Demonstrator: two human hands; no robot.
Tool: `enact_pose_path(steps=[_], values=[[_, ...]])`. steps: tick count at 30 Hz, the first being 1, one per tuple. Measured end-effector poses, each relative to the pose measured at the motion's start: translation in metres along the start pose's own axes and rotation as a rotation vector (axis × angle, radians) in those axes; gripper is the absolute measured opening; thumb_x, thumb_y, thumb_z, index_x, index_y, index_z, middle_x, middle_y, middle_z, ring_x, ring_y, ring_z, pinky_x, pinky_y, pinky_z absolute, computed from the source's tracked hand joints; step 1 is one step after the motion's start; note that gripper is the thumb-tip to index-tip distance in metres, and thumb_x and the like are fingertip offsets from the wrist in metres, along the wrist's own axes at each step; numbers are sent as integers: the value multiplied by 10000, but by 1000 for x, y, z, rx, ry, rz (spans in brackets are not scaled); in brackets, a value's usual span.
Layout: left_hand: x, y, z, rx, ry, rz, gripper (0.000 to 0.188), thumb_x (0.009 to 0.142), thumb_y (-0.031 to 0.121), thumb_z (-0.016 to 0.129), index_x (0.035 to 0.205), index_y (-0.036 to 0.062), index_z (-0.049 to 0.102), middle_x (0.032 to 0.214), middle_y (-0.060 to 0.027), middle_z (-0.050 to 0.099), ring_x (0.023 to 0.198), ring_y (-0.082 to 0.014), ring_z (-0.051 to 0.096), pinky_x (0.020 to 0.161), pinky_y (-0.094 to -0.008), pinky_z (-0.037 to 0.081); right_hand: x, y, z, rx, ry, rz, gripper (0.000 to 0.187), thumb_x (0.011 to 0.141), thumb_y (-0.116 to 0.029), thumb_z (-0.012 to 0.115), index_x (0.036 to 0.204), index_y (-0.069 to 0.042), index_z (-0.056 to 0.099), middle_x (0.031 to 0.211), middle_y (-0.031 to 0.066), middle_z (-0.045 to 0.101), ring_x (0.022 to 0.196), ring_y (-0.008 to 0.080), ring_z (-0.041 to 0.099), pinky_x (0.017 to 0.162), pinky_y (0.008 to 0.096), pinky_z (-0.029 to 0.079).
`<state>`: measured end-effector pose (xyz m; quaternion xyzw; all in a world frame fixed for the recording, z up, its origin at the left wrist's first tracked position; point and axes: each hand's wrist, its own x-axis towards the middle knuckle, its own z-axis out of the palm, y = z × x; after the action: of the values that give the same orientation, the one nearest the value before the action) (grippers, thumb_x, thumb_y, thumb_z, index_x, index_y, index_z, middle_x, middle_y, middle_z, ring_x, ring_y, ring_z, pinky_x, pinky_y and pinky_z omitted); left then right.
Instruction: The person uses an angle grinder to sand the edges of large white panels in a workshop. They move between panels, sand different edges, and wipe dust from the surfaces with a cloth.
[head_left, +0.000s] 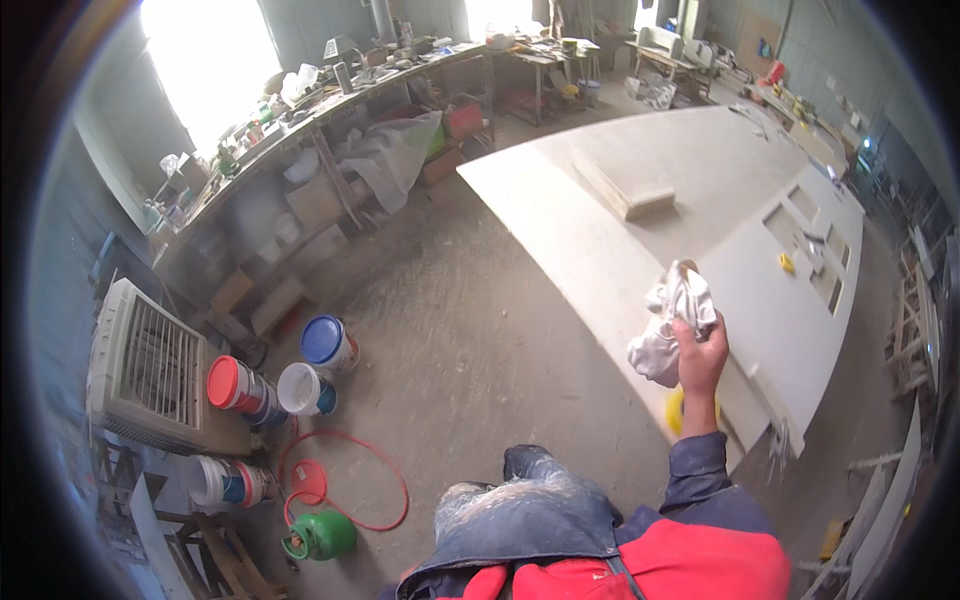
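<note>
My right hand (pixel 704 362) is raised in front of me at the right, its fingers closed on a crumpled white cloth (pixel 660 340). Behind the cloth lies a large white panel (pixel 560 210), partly hidden by my hand and the cloth. A yellow ring-shaped thing (pixel 675 410), perhaps a roll of tape, shows beside my right wrist. Farther along the panel are rectangular cut-outs and a small yellow tool (pixel 786 263) whose kind I cannot make out. Nothing of my left hand can be seen.
A long cluttered workbench (pixel 300 125) runs along the left wall. Several paint buckets (pixel 322 340), an air cooler (pixel 150 365), a green gas cylinder (pixel 325 535) and a red hose (pixel 405 490) are on the floor at left. Wooden frames (pixel 910 330) lean at the far right.
</note>
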<state>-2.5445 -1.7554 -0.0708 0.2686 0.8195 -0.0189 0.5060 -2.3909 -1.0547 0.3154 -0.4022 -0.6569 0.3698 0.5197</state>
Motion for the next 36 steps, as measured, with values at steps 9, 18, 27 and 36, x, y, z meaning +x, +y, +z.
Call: enact_pose_path(steps=[9,18,27,36], values=[[133,34,-172,-36,35,73,302,845,292,727,992,37,660,945,-196,702,909,-392,684,751,-498,527,84,95,78,-761,113,-38,633,814,-246,768,1363,-21,548,1293,229,616,1242,407,561,1057,473,458],[365,29,-509,399,337,332,232,871,274,676,872,44,650,831,-165,682,798,-347,687,623,-479,511,182,132,212,-728,-16,197,779,819,-311,792,1498,-117,464,1210,219,672,1055,367,673,929,466,530],[458,199,-792,-726,526,480,369,975,271,613,1258,48,693,887,-24,694,729,-125,616,654,-292,513,273,213,282,-1135,-34,440,746,912,-507,692,1550,-229,426,1211,281,626,1115,454,635,937,516,521],[415,99,-745,527,-212,403,190,863,282,679,913,101,701,996,-174,724,977,-405,706,851,-483,584,346,253,308,-1227,132,473,519,964,-464,654,1417,-216,599,1122,202,673,1059,420,653,885,507,533]])
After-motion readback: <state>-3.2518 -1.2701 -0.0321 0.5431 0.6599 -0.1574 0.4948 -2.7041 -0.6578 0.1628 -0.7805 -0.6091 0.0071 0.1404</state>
